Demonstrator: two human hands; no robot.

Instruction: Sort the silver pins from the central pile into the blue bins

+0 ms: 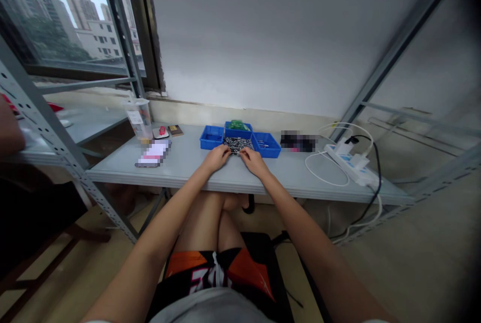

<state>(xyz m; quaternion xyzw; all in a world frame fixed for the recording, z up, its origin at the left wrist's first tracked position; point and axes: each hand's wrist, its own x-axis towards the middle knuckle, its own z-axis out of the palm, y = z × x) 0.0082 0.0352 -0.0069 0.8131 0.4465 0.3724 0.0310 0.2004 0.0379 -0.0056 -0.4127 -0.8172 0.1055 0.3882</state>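
Note:
A heap of small, thin metal parts [237, 144], dark and silvery, lies in the middle of the grey table; their exact kind is too small to tell. At its left front edge is my left hand [217, 159], its fingers drawn together in a pinch. My right hand [254, 161] pinches in the same way at the right front edge. What either hand holds is too small to name. Around the heap stand a left blue tray [205, 143], a back blue tray [245, 133] with green packets [237, 124], and a right blue tray [271, 153] holding some metal pieces.
At the left are a lidded plastic cup [137, 118], a pixelated phone [153, 153], a small red item [162, 131] and a dark flat box [175, 130]. A blurred dark object [298, 141] and a power strip [351, 165] with cables lie right. Someone's arm [9, 127] shows far left.

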